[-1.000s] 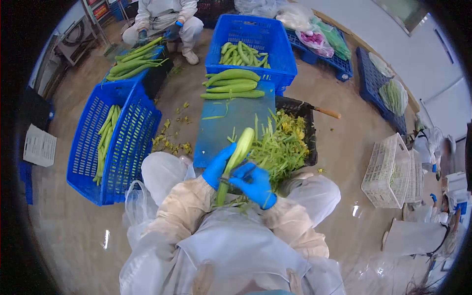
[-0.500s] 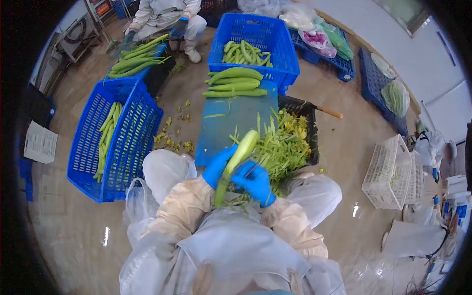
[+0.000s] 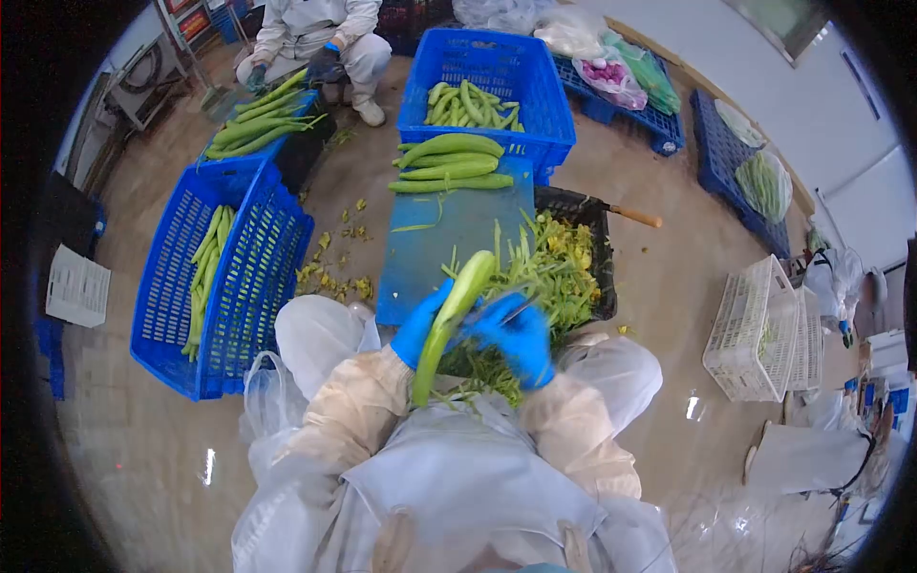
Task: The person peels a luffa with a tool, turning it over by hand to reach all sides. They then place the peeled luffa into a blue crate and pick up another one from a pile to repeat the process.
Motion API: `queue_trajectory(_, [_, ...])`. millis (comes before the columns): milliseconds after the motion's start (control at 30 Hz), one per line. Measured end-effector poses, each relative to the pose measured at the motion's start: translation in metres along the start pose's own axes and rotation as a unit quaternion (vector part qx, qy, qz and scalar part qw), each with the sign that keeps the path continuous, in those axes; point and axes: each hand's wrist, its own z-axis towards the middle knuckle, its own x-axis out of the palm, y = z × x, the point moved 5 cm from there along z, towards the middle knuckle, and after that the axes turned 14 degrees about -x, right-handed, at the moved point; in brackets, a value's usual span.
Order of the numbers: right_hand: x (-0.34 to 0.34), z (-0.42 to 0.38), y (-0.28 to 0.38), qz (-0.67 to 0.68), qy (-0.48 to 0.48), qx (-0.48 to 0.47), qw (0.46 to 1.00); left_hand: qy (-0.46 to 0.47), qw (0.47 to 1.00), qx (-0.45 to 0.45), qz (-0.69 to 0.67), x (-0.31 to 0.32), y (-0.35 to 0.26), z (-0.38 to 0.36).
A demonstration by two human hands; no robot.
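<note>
My left hand (image 3: 420, 329), in a blue glove, is closed around a long green gourd (image 3: 447, 325) that stands tilted over my lap, its pale upper part showing. Just to the right, my right hand (image 3: 516, 334), also gloved in blue, is smeared by motion; a thin dark tool seems to be in its closed fingers, too blurred to name. Beyond my hands lies a blue board (image 3: 411, 253) with several whole gourds (image 3: 451, 170) on its far end. Green peel strips (image 3: 506, 282) are heaped beside my right hand.
Yellow scraps fill a black crate (image 3: 606, 244) with a wooden handle (image 3: 635, 217) at its corner. Blue crates (image 3: 549, 115) with gourds stand ahead and at left (image 3: 181, 368). White crates (image 3: 750, 329) stand right. A co-worker (image 3: 315, 38) sits at the back left near more gourds (image 3: 258, 124).
My right hand has moved a little right, away from the gourd. The gourd's lower part is now less covered. The view has shifted slightly.
</note>
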Motion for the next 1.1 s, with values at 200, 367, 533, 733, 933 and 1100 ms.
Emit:
queue_trajectory(200, [-0.005, 0.006, -0.015, -0.070, 0.011, -0.012, 0.997, -0.076, 0.996, -0.023, 0.048, 0.004, 0.002, -0.013])
queue_trajectory(367, [-0.091, 0.061, -0.035, -0.001, -0.144, -0.004, 0.990, 0.044, 0.996, -0.064, 0.046, 0.004, 0.023, -0.009])
queue_trajectory(533, [-0.071, 0.046, -0.010, 0.037, -0.132, -0.023, 0.990, 0.046, 0.996, -0.044, -0.058, -0.001, 0.013, -0.005])
queue_trajectory(733, [-0.091, 0.065, -0.014, -0.096, -0.021, 0.000, 0.995, 0.035, 0.999, -0.003, -0.036, -0.009, 0.001, -0.009])
queue_trajectory(933, [-0.102, 0.094, -0.089, -0.179, -0.197, -0.093, 0.959, 0.002, 0.998, 0.026, -0.056, -0.015, -0.002, -0.015])
queue_trajectory(1100, [-0.073, 0.104, -0.127, -0.509, -0.010, -0.090, 0.856, -0.050, 0.998, 0.030, -0.036, -0.018, -0.007, -0.019])
